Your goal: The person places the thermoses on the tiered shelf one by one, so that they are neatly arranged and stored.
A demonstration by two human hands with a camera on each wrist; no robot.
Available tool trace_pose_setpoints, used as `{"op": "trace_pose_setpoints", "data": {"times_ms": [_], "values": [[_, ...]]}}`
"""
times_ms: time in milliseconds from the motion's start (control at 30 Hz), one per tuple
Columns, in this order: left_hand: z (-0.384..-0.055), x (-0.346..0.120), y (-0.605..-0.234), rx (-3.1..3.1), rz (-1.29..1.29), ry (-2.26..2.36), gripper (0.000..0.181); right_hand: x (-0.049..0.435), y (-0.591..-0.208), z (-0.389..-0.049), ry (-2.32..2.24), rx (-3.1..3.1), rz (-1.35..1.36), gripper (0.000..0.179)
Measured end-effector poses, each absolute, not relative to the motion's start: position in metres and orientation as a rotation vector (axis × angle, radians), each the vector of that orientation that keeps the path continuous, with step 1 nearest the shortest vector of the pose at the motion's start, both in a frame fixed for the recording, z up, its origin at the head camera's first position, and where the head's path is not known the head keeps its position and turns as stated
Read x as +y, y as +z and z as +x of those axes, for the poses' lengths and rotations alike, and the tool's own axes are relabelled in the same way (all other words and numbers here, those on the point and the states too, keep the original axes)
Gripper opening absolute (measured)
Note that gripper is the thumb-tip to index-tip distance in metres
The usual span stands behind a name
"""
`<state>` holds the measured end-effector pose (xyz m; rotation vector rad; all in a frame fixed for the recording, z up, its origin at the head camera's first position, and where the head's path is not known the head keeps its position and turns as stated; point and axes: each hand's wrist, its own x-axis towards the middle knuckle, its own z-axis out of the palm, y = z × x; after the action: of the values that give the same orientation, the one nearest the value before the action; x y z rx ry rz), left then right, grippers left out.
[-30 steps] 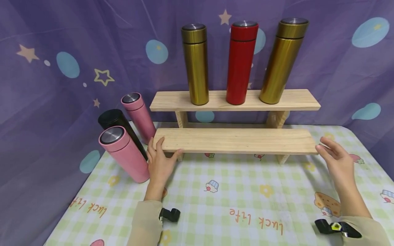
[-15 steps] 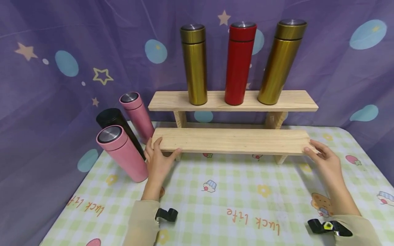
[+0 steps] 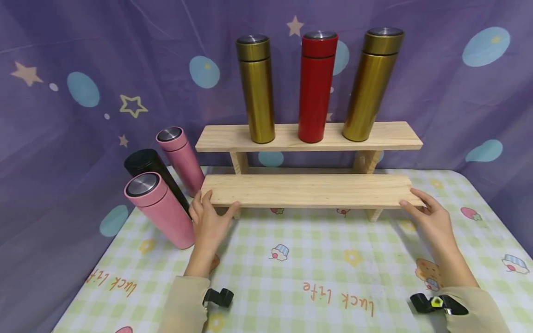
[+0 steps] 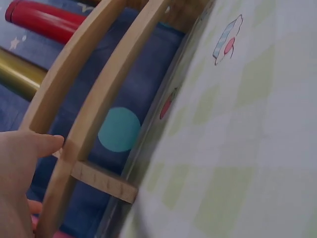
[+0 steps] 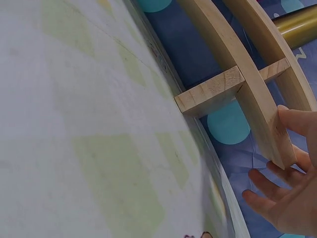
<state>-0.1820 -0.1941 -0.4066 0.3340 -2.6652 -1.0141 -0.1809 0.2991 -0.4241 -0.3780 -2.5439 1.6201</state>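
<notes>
A two-tier wooden shelf stands on the table. My left hand holds the left front corner of its lower board, thumb along the front edge and fingers around the end. At the other end, my right hand grips the board's right corner; in the right wrist view, its thumb touches the front face and the fingers curl by the end. On the upper board are a gold thermos, a red thermos and another gold thermos.
Left of the shelf stand a near pink thermos, a black thermos and a far pink thermos, close to my left hand. A checked cloth covers the table. A purple curtain hangs behind.
My right hand has moved left from just off the shelf's right end and now grips it. My left hand keeps to the left corner. The head view has shifted slightly.
</notes>
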Motion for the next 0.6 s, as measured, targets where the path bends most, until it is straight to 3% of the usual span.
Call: {"op": "trace_pose_setpoints", "data": {"times_ms": [233,600], "values": [[-0.168,-0.194,-0.399,-2.682,0.242,-1.043,0.095,0.297,-0.421,-0.183,1.624,-2.540,-0.380,0.073],[-0.130,-0.206,-0.388,-2.575,-0.041,-1.046,0.077,0.298,-0.423,-0.182,1.676,-2.506,-0.388,0.073]]}}
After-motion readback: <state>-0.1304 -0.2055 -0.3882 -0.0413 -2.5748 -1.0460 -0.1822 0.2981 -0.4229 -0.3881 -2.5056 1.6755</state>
